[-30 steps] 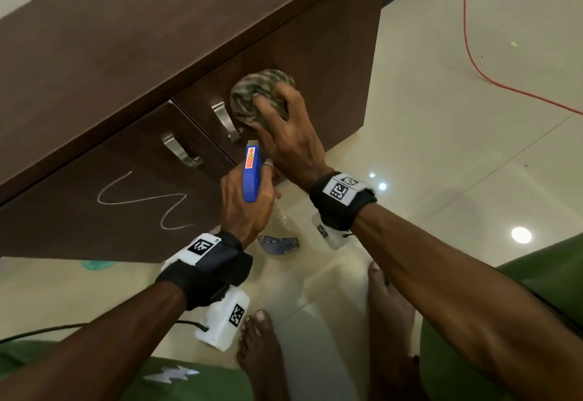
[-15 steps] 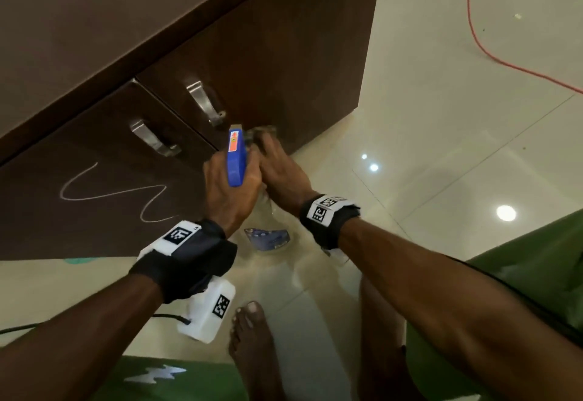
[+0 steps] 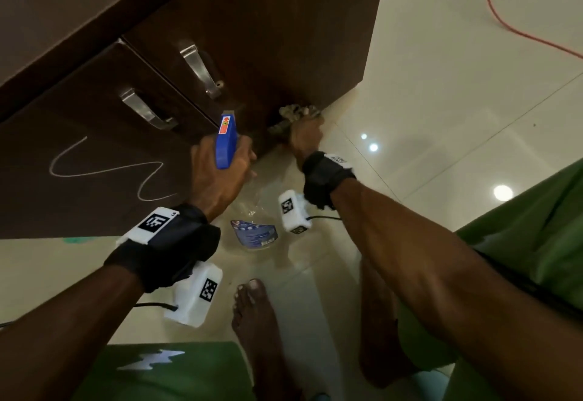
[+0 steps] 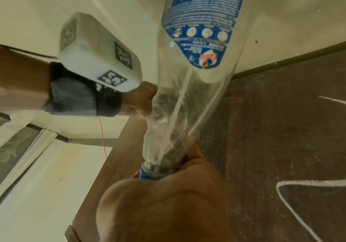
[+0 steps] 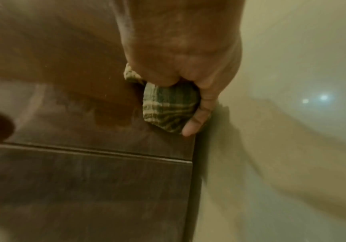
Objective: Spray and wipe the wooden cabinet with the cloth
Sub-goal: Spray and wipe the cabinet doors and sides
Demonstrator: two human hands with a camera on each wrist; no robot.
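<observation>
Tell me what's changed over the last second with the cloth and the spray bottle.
The right hand has dragged the cloth down the right cabinet door, from beside the handle to its bottom edge near the floor. The left hand keeps gripping the spray bottle, nozzle toward the cabinet. The chalk squiggle on the left door is unwiped, and both doors stay closed.

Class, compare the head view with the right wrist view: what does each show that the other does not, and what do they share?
Only the head view shows the left hand gripping the blue-topped spray bottle, two metal handles, a chalk squiggle and bare feet. Only the right wrist view shows the cloth's green check pattern and a damp patch beside it. Both show the right hand holding the cloth against the cabinet near its lower corner.
</observation>
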